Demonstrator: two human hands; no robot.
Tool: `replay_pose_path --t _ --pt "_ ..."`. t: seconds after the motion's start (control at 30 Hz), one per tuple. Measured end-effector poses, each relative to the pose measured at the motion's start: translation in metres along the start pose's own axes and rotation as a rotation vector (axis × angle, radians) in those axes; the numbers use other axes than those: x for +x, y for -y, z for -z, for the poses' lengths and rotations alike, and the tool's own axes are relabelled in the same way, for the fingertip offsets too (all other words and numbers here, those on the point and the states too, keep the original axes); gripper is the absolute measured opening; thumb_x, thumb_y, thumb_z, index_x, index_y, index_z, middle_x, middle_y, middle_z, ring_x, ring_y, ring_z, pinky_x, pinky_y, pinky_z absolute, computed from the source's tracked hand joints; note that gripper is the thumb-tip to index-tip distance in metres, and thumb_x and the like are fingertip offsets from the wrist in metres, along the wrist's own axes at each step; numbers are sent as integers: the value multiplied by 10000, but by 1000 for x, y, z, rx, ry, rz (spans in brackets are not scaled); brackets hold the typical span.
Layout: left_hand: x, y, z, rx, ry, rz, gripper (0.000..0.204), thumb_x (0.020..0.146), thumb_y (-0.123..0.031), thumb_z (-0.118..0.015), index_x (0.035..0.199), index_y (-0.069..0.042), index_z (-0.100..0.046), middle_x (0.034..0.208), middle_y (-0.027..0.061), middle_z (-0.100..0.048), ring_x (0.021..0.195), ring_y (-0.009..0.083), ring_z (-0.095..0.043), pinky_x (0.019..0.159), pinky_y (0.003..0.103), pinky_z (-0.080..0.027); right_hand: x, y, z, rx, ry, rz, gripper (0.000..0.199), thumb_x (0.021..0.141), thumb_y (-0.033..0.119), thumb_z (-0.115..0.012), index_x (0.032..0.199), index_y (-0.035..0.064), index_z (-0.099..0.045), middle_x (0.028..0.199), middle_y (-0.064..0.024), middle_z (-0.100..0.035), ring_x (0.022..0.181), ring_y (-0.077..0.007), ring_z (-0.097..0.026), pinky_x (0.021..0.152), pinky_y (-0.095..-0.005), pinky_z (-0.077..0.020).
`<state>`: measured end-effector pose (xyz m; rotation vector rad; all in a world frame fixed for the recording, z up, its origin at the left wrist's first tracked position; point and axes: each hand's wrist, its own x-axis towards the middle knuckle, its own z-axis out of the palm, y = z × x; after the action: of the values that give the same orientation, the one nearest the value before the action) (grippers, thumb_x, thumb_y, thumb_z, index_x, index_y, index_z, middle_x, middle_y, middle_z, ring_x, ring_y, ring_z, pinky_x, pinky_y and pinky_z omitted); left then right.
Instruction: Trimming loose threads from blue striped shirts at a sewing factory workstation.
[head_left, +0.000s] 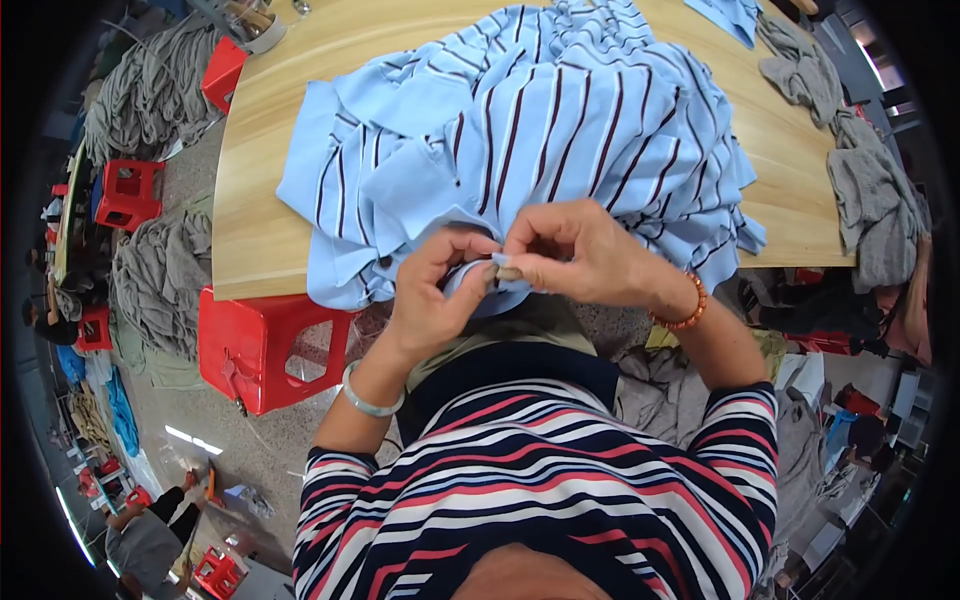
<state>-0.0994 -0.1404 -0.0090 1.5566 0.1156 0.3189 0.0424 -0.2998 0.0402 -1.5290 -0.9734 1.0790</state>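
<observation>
A heap of light blue knit cloth with dark and white stripes (570,130) lies over the near part of the table, its front edge hanging toward my lap. My left hand (442,285) pinches a plain blue edge of this striped garment between thumb and fingers. Close against it, my right hand (565,250) pinches the same edge, thumb and forefinger together. The fingertips of both hands nearly meet, and whatever small part lies between them is hidden. Small dark dots, perhaps buttons, show on the blue band left of my hands.
The pale wooden table (255,200) carries a grey cloth (870,190) over its right edge. A red plastic stool (255,350) stands at the near left. Grey fabric piles (160,90) lie beyond it. At the lower left, another person (150,545) sits near more red stools.
</observation>
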Motion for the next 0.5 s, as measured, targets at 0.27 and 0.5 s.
replay_pose_path --t 0.27,0.5 --pt "10 -63 32 -388 -59 -85 137 873 -129 -662 911 -11 -603 808 16 -587 714 64 -524 653 209 -418 -33 3 23 -1026 -688 123 798 656 -36 -706 1387 150 -442 1299 -174 -461 908 -365 -620 713 -413 -536" --pt "109 -91 49 -286 -104 -253 227 875 -109 -655 1062 -8 -574 972 34 -605 824 84 -560 756 216 -443 14 37 177 -865 -628 -393 480 638 19 -623 1116 31 -594 971 -252 -649 847 -408 -648 740 -463 -527"
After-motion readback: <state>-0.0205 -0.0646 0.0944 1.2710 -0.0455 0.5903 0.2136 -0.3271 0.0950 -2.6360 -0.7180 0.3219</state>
